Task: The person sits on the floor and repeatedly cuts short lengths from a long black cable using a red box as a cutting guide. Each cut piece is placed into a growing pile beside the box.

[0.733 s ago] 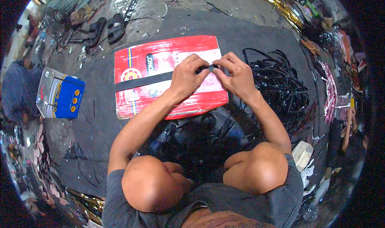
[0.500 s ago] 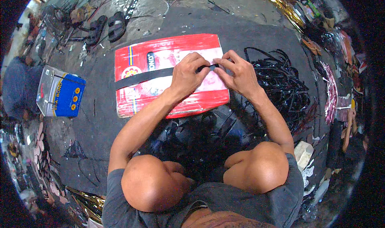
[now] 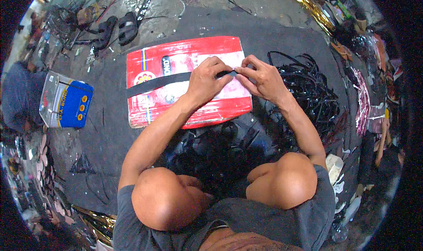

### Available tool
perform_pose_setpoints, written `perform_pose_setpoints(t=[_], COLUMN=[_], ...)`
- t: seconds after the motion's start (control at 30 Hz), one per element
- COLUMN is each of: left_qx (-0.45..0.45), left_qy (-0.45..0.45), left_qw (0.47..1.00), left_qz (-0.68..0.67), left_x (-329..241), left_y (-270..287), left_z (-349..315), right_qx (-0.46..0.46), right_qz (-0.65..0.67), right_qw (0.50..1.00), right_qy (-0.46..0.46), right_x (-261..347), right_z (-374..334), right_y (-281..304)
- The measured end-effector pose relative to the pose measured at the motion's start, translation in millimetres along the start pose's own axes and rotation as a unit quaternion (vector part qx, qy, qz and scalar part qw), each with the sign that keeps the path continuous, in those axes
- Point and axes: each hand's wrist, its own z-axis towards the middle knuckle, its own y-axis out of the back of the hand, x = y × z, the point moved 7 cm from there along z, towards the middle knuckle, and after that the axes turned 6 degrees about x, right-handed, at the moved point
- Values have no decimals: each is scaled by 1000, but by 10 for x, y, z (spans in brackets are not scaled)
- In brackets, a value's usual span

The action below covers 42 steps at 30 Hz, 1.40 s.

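Observation:
A flat red and white board (image 3: pixel 189 116) with a glossy surface lies in front of my knees. Across it runs a flat black strip (image 3: pixel 161 82), from the left edge toward the middle. My left hand (image 3: pixel 205 78) is closed on this strip, thumb and forefinger pinching near its right end. Close against those fingertips, my right hand (image 3: pixel 264 78) pinches too, at what looks like the strip's tip. The fingers partly hide the end, so its exact shape is unclear.
Right of the board sits a tangled heap of black strips (image 3: pixel 315 96). A blue and clear square container (image 3: pixel 72 103) stands at the left. Black sandals (image 3: pixel 128 28) lie at the back left, gold strips (image 3: pixel 310 8) at the back right, and pink strips (image 3: pixel 362 103) farther right.
My right fingers have drawn together and come closer to the left fingertips at the strip's end. The board and strip stay almost in place.

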Motion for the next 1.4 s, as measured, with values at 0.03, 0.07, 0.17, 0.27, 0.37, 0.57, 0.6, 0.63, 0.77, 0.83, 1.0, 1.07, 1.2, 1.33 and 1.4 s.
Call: perform_pose_setpoints(t=[0.03, 0.07, 0.17, 0.27, 0.37, 0.57, 0.6, 0.63, 0.77, 0.83, 1.0, 1.07, 1.2, 1.33, 1.4], left_qx=[1, -1, 0, -5, -10, -15, -5, 7, 43, 55, 50, 36, 13, 6, 5], left_qy=[1, 10, -6, 14, 24, 39, 48, 47, 23, 4, -21, -19, -19, -49, -34], left_qw=[1000, 1000, 1000, 1000, 999, 999, 998, 998, 996, 996, 998, 998, 996, 995, 993], left_qz=[-2, -7, 9, -13, -28, 18, 29, 42, 76, 72, -13, -40, -85, -91, -113], left_x=[4, 13, 28, 58, 68, 51, 41, 21, -41, -64, -65, -83, -87, -133, -100], left_y=[5, -1, 6, -13, -14, -3, -6, -9, -2, 3, -92, -147, -199, -263, -298], left_z=[14, 5, 22, 5, 5, 42, 54, 64, 131, 155, 170, 182, 186, 267, 258], right_qx=[-10, -17, -51, -98, -139, -182, -183, -194, -196, -177, -184, -195, -206, -168, -163], right_qz=[26, 57, 111, 124, 178, 275, 307, 336, 342, 322, 395, 337, 350, 733, 765], right_qw=[1000, 998, 991, 985, 966, 907, 889, 874, 877, 884, 846, 880, 879, 579, 535], right_qy=[-11, -21, -52, -69, -127, -262, -286, -291, -275, -289, -306, -271, -250, -315, -320], right_x=[-36, -55, -122, -128, -206, -372, -381, -400, -513, -550, -539, -518, -520, -614, -569], right_z=[13, 8, -15, -55, -100, -177, -192, -198, -163, -155, -295, -283, -332, -501, -506], right_y=[33, 31, -30, -75, -135, -402, -450, -476, -522, -549, -623, -596, -608, -1116, -1053])
